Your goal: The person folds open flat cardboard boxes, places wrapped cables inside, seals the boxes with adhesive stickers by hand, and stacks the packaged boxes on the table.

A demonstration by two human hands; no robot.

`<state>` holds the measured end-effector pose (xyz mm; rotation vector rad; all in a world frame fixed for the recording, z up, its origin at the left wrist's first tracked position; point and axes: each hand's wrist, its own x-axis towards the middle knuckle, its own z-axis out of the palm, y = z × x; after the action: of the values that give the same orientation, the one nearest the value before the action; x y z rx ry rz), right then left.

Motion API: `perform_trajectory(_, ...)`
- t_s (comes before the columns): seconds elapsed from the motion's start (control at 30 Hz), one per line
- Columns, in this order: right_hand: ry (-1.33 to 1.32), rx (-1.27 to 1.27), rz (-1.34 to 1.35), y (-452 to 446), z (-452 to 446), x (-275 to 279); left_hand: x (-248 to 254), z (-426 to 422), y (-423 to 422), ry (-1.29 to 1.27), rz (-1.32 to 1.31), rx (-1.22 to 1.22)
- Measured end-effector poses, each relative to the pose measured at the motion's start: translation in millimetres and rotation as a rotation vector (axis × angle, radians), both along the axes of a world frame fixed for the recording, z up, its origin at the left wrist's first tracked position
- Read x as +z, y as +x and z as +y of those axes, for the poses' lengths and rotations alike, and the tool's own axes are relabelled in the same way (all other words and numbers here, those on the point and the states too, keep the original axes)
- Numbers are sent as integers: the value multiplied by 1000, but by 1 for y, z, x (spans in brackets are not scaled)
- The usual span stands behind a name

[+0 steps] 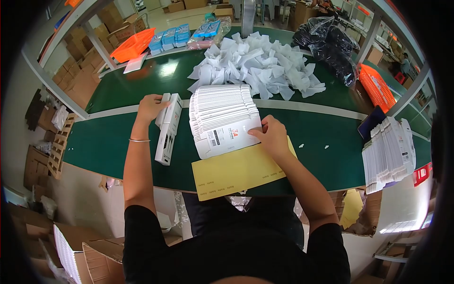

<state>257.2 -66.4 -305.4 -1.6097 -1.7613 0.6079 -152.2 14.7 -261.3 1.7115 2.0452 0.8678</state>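
A worker's left hand curls its fingers around the upper end of slim white boxes on a green tabletop, while the right hand pinches the right edge of fanned flat cartons, thumb against a printed face. The cartons lie mid-table, just right of the boxes, above a yellow sheet. Behind them spreads a heap of loose white pieces, with an orange basket at far left.
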Motion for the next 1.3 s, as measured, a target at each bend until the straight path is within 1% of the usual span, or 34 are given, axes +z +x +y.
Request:
perform_trajectory(0.13,45,-14,57,0,1,-5,-3,1,2,-34,-52,10)
perform_trajectory(0.27,33,-55,5,-8,-10,6,-2,-9,6,96,200,124)
perform_trajectory(0.3,33,-60,7,-8,-10,8,-1,-12,8,97,201,120)
perform_trajectory(0.4,39,-71,5,-8,-12,11,36,-50,52,234,128,59)
perform_trajectory(0.5,65,-75,14,-7,-14,12,55,-86,93,365,78,-47)
perform_trajectory(0.53,93,-75,23,-6,-14,13,56,-94,104,365,77,-45)
perform_trajectory(0.6,147,-74,43,-5,-16,14,58,-107,121,375,-19,-164)
perform_trajectory(0.67,162,-43,60,-3,-18,15,55,-114,134,347,-15,-248)
perform_trajectory(0.7,177,-15,79,-2,-19,16,53,-114,138,347,-15,-249)
perform_trajectory(0.77,210,43,115,1,-20,20,48,-112,143,360,-37,-429)
perform_trajectory(0.8,213,42,114,4,-21,23,47,-112,143,333,-63,-512)
perform_trajectory(0.83,246,127,197,8,-22,29,47,-113,144,306,-90,-594)
perform_trajectory(0.87,278,213,279,14,-22,36,50,-114,145,309,-90,-595)
perform_trajectory(0.93,337,386,445,22,-27,49,56,-119,146,101,-299,-828)
perform_trajectory(0.97,335,385,445,25,-31,56,53,-119,147,99,-300,-828)
perform_trajectory(1.1,448,549,469,35,-47,86,34,-117,163,-222,-655,-1280)
perform_trajectory(1.17,444,562,474,37,-53,93,35,-126,182,-385,-818,-1342)
perform_trajectory(1.2,437,580,478,37,-56,95,30,-131,192,-389,-820,-1348)
perform_trajectory(1.27,424,615,487,37,-61,97,17,-142,208,-370,-967,-1317)
perform_trajectory(1.3,424,608,485,38,-62,96,15,-148,210,-374,-967,-1323)
